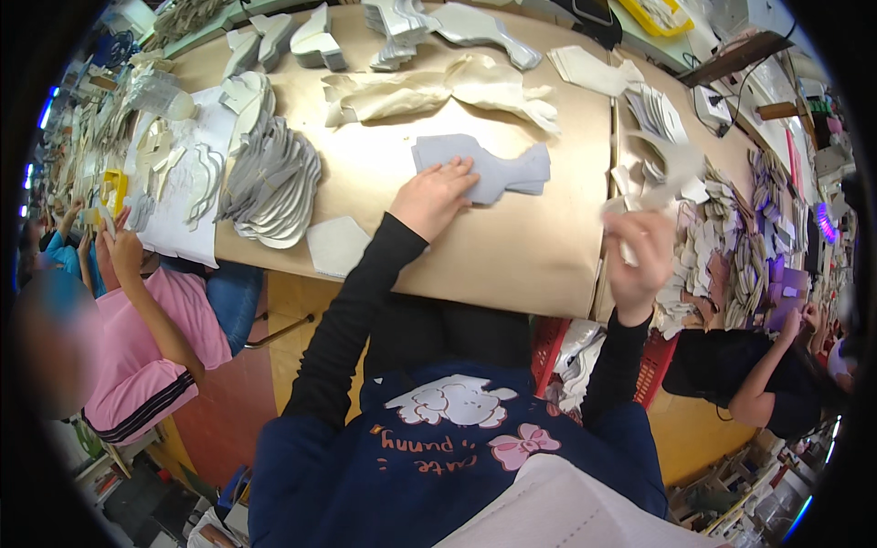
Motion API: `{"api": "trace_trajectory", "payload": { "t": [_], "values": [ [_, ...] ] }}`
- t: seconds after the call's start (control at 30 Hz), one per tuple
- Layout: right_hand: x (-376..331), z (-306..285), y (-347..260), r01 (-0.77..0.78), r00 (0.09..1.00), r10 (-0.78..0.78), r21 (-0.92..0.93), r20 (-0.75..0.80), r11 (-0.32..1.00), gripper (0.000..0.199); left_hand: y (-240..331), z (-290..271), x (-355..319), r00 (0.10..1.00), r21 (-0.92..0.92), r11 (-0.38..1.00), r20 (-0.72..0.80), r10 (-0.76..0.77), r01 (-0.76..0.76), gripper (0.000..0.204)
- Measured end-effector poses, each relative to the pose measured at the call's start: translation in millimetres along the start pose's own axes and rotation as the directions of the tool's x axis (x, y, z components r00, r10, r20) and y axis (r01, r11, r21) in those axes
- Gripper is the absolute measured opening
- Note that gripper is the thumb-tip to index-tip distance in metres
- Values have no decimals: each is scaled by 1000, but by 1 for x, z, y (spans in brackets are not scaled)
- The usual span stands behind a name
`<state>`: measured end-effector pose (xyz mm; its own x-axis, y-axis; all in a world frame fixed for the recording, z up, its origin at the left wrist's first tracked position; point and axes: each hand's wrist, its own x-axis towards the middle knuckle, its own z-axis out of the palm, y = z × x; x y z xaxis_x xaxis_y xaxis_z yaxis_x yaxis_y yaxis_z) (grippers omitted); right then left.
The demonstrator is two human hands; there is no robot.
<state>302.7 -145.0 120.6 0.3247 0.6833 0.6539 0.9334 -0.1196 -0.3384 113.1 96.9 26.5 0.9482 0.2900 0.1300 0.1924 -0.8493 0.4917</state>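
Note:
A small stack of grey, curved cut pieces [512,172] lies on the tan tabletop in front of me. My left hand [431,196] rests on its left end, fingers stretched out and palm down. To the right, my right hand [639,251] is raised near the table seam, its fingers curled and smeared by motion. A pale curved cut piece [674,169], also blurred, appears pinched in it. Something whitish shows between the fingers, too blurred to name.
A crumpled cream sheet [438,91] lies beyond the grey stack. A tall fanned pile of grey pieces [272,183] stands left, beside a pale pentagonal piece [336,245]. More piles line the far edge and right. A red crate [656,365] is below the table. People sit on both sides.

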Motion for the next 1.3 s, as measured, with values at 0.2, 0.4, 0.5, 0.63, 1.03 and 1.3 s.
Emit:
{"api": "trace_trajectory", "payload": {
  "t": [0.2,0.4,0.5,0.63,1.03,1.3],
  "values": [
    [-60,14,-10,-151,801,91,52,592,987,22,21,-14,-2,947,-85,996,-319,-24,-4,25],
    [-65,1,1,-310,863,265,37,431,950,34,79,7,-61,888,7,997,-454,68,-72,29],
    [-61,7,13,-341,884,365,-131,291,931,44,86,23,-90,947,-83,986,-302,111,-143,27],
    [-56,14,31,-276,816,298,-119,495,954,40,86,24,-105,991,-197,972,-74,114,-126,33],
    [-10,0,-12,-160,880,116,58,461,985,37,125,34,-30,904,-529,849,-369,-216,-13,21],
    [13,3,-29,-111,843,-70,300,533,948,34,107,-21,-45,894,-134,979,-441,77,-151,17]
  ]
}}
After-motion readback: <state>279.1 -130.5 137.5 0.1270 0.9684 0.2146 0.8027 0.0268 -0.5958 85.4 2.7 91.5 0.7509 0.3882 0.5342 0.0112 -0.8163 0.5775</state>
